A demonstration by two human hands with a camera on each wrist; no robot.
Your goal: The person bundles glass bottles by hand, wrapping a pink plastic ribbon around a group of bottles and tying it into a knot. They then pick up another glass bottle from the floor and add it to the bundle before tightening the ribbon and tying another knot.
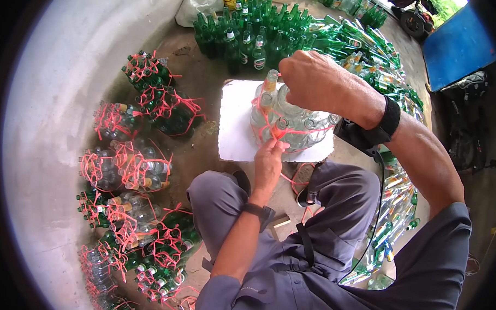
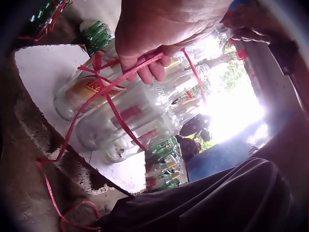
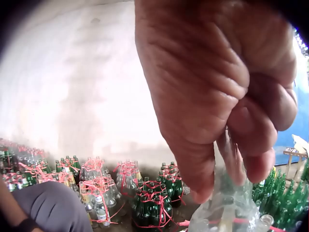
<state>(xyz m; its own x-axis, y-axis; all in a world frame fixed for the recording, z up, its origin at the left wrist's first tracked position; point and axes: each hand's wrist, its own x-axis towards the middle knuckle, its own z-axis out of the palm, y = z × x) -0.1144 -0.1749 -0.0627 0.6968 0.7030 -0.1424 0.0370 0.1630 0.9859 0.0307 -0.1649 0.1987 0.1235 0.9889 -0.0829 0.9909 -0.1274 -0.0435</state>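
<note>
Clear glass bottles (image 1: 299, 137) stand in a bundle on a white board (image 1: 233, 128), with red twine (image 1: 263, 121) round them. At the near side my left hand (image 1: 268, 164) pinches the twine; in the left wrist view, the left hand (image 2: 164, 34) has its fingers curled on the strand (image 2: 108, 89), beside a labelled bottle (image 2: 89, 92). Over the far part of the bundle is my right hand (image 1: 325, 84). The right wrist view shows the right hand (image 3: 212, 82) with thumb and fingers round the neck of a clear bottle (image 3: 224, 208).
Bundles of green and clear bottles (image 1: 167, 111) tied with red twine line the wall at the left. Loose green bottles (image 1: 258, 51) stand behind the board, and more lie piled at the right. Loose twine (image 2: 48, 193) trails over the floor near the feet.
</note>
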